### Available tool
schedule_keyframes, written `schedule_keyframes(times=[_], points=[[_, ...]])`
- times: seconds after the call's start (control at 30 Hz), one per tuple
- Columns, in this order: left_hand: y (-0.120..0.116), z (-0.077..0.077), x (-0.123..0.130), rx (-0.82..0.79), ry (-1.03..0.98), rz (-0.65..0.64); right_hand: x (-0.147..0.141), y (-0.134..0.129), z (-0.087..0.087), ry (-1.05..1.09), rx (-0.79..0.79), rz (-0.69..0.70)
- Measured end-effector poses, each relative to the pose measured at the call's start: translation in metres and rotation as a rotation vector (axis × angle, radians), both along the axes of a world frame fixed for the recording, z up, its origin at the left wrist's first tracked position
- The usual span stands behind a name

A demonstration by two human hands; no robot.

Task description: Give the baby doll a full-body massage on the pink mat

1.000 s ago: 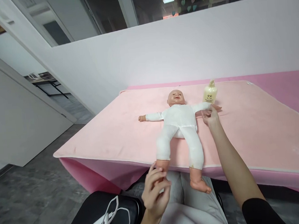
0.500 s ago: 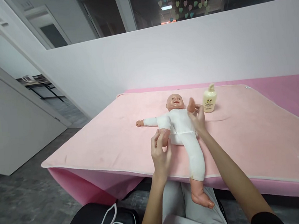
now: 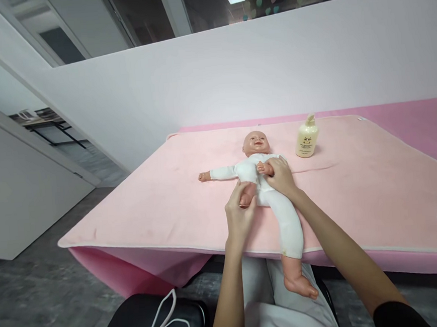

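A baby doll with a white cloth body lies on its back on the pink blanket, head toward the wall. My left hand is closed around the doll's bent leg at the bare foot, with that knee folded up over the belly. On the other side, my right hand grips the doll's arm near its wrist. That arm is folded across the chest, its small hand showing past my fingers. The doll's other arm stretches out sideways, and its straight leg hangs over the table's front edge.
A pale yellow pump bottle stands on the blanket beyond my right hand. Behind the table rises a white wall. At the lower left, a black chair seat carries a white cable.
My right hand has brought the doll's arm from raised at the side inward across the chest. My left hand has shifted the bent leg slightly toward the doll's middle. The view has tilted down slightly.
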State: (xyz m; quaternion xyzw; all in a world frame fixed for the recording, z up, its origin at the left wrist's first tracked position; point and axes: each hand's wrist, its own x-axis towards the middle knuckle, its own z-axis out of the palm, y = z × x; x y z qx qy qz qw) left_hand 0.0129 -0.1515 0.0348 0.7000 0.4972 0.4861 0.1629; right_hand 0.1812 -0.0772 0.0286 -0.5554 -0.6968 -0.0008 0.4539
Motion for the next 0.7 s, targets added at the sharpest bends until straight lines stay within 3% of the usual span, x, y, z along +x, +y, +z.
schedule_keyframes(times=[0.17, 0.3, 0.4, 0.53, 0.7], points=[[-0.032, -0.009, -0.020, 0.074, -0.233, 0.161, 0.008, 0.003, 0.000, 0.475, -0.016, -0.177], [-0.070, -0.017, -0.045, 0.164, -0.228, 0.287, 0.027, 0.010, -0.003, 0.953, 0.064, -0.399], [-0.089, -0.026, -0.060, 0.174, -0.199, 0.295, 0.043, 0.017, -0.009, 1.294, 0.097, -0.534], [-0.094, -0.037, -0.068, 0.121, -0.208, 0.314, 0.061, 0.023, -0.015, 1.553, 0.040, -0.636], [-0.072, -0.029, -0.057, 0.035, -0.227, 0.331, 0.067, 0.028, -0.018, 1.545, -0.043, -0.554]])
